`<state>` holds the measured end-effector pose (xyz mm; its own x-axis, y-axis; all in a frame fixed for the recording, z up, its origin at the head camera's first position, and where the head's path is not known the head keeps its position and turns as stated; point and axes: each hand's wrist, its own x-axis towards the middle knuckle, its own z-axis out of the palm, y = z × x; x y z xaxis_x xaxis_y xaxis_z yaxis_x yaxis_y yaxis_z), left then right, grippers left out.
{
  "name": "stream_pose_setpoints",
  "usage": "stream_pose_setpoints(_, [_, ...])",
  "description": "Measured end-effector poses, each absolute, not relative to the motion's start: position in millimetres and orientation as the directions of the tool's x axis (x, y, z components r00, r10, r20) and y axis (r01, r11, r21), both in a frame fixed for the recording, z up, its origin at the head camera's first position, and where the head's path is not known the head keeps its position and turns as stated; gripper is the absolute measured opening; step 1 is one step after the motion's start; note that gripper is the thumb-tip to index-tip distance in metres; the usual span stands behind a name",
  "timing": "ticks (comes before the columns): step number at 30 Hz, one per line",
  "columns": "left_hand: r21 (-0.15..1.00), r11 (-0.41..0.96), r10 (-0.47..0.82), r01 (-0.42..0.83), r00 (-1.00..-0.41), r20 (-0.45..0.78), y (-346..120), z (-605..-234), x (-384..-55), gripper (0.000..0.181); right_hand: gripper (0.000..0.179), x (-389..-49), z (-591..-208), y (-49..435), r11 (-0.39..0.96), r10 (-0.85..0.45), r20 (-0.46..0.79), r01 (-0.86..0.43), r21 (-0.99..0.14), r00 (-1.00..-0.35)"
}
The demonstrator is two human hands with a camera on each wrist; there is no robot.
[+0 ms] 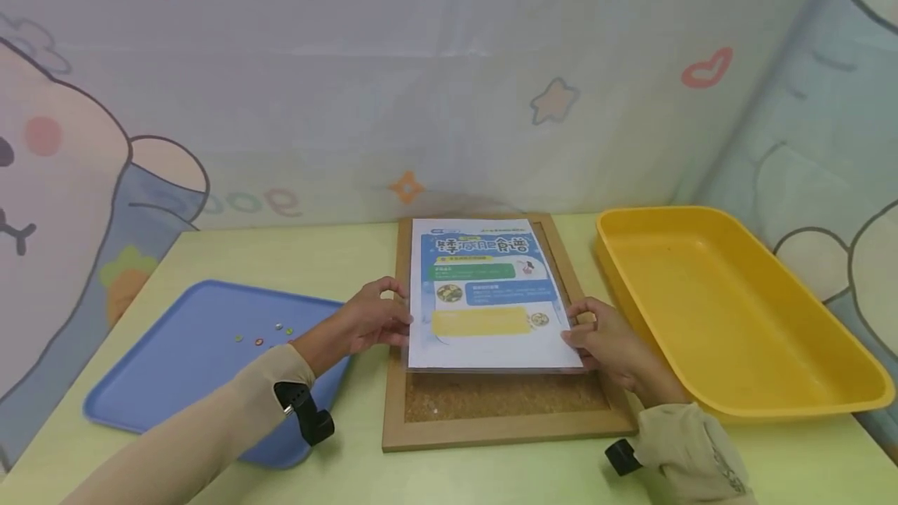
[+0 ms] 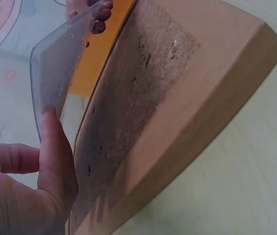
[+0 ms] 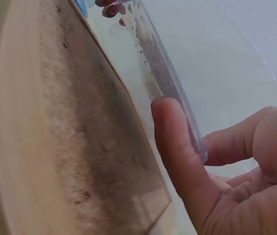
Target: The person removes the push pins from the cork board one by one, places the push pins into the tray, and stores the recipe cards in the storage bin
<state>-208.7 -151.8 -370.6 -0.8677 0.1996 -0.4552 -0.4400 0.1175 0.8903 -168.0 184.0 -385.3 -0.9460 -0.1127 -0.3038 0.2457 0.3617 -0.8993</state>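
Observation:
A printed sheet (image 1: 484,294) in clear plastic, with blue, green and yellow blocks, is held over a wood-framed cork board (image 1: 505,429). My left hand (image 1: 375,316) pinches its left edge, and my right hand (image 1: 610,345) pinches the lower right edge. From the left wrist view, the sheet's clear underside (image 2: 62,54) slants up, apart from the cork (image 2: 128,98). In the right wrist view, a finger (image 3: 175,137) lies on the sheet's board side while other fingers are behind it. Most of the cork is hidden under the sheet in the head view.
On the left lies a blue tray (image 1: 182,365) with several tiny coloured pieces, among them a red one (image 1: 259,342). A deep yellow tub (image 1: 708,302) stands to the right, close to my right forearm. Behind the table hangs a cartoon-printed cloth (image 1: 393,84).

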Motion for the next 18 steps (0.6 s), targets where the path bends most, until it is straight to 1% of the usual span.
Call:
stream_pose_setpoints(9, [0.936, 0.161, 0.237, -0.313, -0.908, -0.344, -139.2, -357.6, -210.1, 0.038, 0.041, -165.5, -364.4, 193.6, 0.518, -0.067, -0.229, 0.162, -0.840, -0.971])
stream_pose_setpoints(13, [0.949, 0.135, 0.261, -0.286, -0.913, -0.313, -129.0, -353.3, -210.5, 0.037, 0.044, -165.2, -357.6, 203.8, 0.545, -0.052, -0.214, 0.151, -0.825, -0.975])
stream_pose_setpoints(18, [0.967, 0.094, 0.274, -0.237, -0.927, -0.254, -106.7, -350.1, -215.0, 0.038, 0.047, -166.7, -347.6, 225.7, 0.630, -0.037, -0.188, 0.124, -0.767, -0.981])
